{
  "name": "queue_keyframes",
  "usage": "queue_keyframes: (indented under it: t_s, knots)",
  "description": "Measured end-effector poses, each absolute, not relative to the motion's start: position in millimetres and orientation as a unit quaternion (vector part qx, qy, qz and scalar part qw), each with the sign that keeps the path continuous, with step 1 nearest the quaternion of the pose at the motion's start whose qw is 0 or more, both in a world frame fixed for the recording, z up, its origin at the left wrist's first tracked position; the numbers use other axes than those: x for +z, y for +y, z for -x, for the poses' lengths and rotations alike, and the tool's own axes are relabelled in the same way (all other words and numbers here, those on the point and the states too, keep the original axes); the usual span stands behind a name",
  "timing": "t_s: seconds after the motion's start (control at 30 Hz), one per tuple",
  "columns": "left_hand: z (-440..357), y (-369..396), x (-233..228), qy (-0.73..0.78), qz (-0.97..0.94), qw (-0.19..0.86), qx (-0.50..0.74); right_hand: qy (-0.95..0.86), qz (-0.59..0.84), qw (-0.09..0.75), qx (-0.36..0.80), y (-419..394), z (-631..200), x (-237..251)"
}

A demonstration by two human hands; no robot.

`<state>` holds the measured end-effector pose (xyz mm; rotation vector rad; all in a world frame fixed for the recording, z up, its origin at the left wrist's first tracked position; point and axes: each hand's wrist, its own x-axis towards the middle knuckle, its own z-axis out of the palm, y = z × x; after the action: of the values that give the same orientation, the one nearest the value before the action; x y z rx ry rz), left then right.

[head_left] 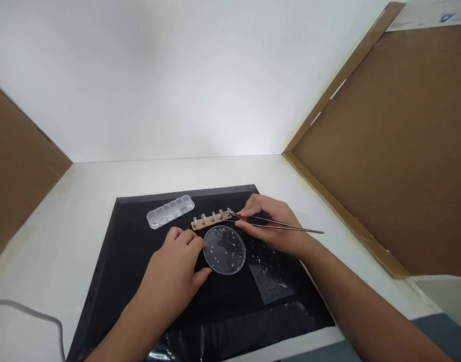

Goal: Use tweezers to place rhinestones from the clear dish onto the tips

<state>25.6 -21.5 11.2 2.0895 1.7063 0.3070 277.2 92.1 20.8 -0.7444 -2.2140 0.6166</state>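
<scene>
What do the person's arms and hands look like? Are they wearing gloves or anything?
No gloves. Both the left hand and the right hand are bare, and so are both forearms as far as the picture shows. No sleeves reach into view, and no rings, watch or bracelets can be seen. The fingernails look short and plain.

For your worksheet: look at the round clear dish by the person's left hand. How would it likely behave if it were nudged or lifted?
The clear dish looks thin and shallow, so it is probably light and would slide easily on the smooth black mat. Lying flat and wide, it seems unlikely to tip. The tiny loose pieces inside would likely scatter if it were jolted, which may be why the left hand rests against its rim.
</scene>
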Motion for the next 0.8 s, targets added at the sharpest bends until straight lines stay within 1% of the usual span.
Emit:
queue_keyframes:
  t_s: [0.2, 0.27, 0.33, 0.43, 0.53, 0.67, 0.8]
  knots:
    - [-24.2, -21.9, 9.6, 0.613, -0.755, 0.207, 0.112, -0.837, 0.296, 0.39, 0.245, 95.5, -284.8, 24.6]
    - [-23.6, -22.0, 10.1, 0.611, -0.756, 0.206, 0.112, -0.834, 0.293, 0.388, 0.262, 95.6, -288.0, 26.6]
    - [-23.0, -22.0, 10.8, 0.609, -0.757, 0.208, 0.112, -0.839, 0.289, 0.361, 0.287, 93.9, -290.1, 29.8]
    - [-22.7, -21.6, 11.0, 0.604, -0.76, 0.211, 0.111, -0.851, 0.285, 0.299, 0.324, 89.2, -290.3, 35.0]
    - [-23.1, -21.2, 9.8, 0.604, -0.761, 0.207, 0.115, -0.867, 0.272, 0.254, 0.332, 85.7, -288.4, 37.7]
    - [-23.6, -21.2, 8.6, 0.603, -0.763, 0.2, 0.122, -0.879, 0.267, 0.229, 0.32, 86.2, -287.1, 36.4]
    - [-23.3, -22.1, 8.7, 0.598, -0.764, 0.203, 0.13, -0.881, 0.289, 0.225, 0.3, 88.7, -287.1, 33.9]
